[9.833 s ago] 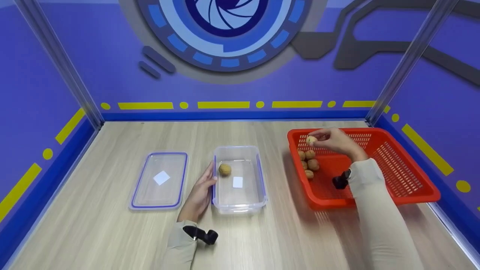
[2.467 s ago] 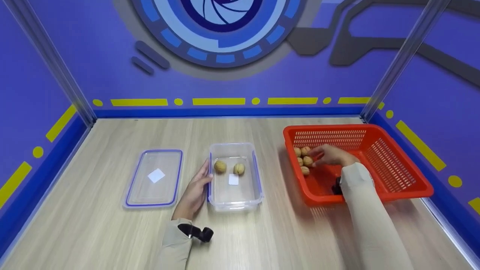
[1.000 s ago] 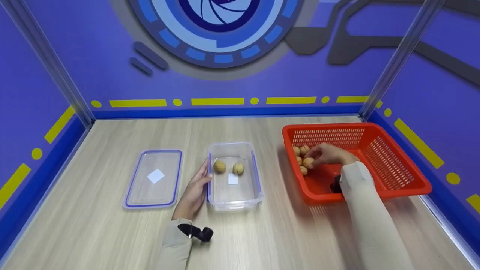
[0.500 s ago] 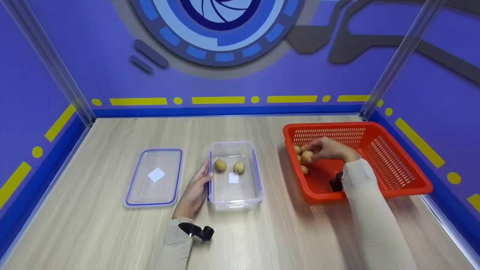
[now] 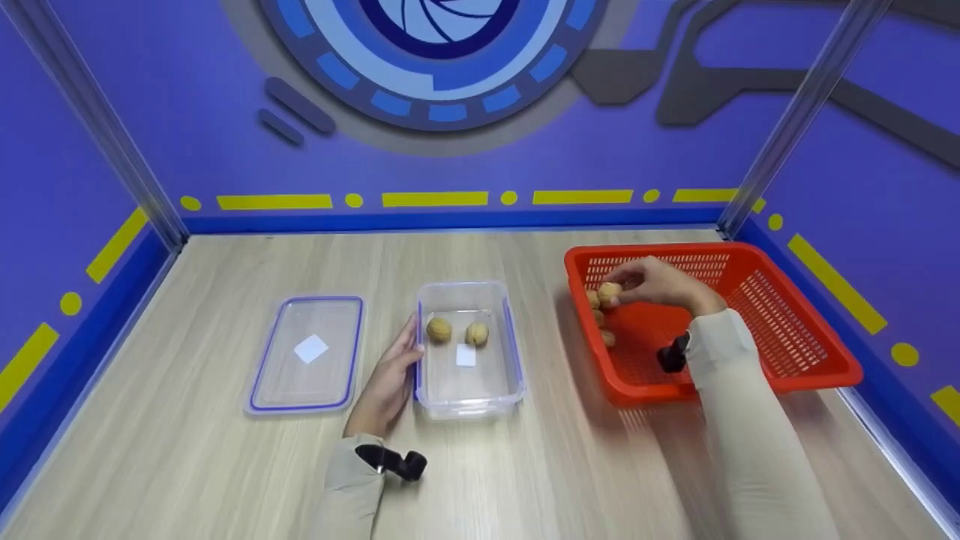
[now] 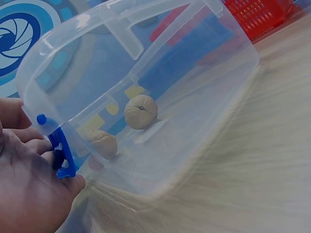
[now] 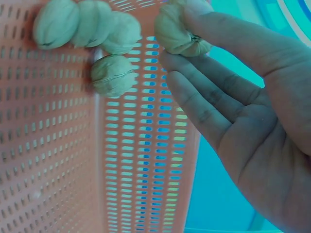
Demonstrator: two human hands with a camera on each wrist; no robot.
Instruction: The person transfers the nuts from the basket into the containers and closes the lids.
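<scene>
My right hand (image 5: 664,283) pinches a walnut (image 5: 609,293) between thumb and fingers, inside the red basket (image 5: 652,395) near its left wall. Several other walnuts lie against that wall, partly hidden behind the held one; in the right wrist view a loose walnut (image 7: 112,76) shows close by. My left hand (image 5: 386,382) rests along the left side of a clear plastic container (image 5: 469,386), with the thumb by its blue latch (image 6: 63,153). Inside that container sit two walnuts, a left walnut (image 5: 439,330) and a right walnut (image 5: 477,334).
A clear lid (image 5: 306,380) with a blue seal and a white square label lies flat to the left of my left hand. A pale wooden table (image 5: 225,465) bears everything. Purple-blue panels (image 5: 420,169) enclose it at the back and both sides.
Since 9.8 s ago, a second walnut has come into the container. In the last second my right hand has lifted a walnut and shifted it toward the basket's back. My left hand stays put.
</scene>
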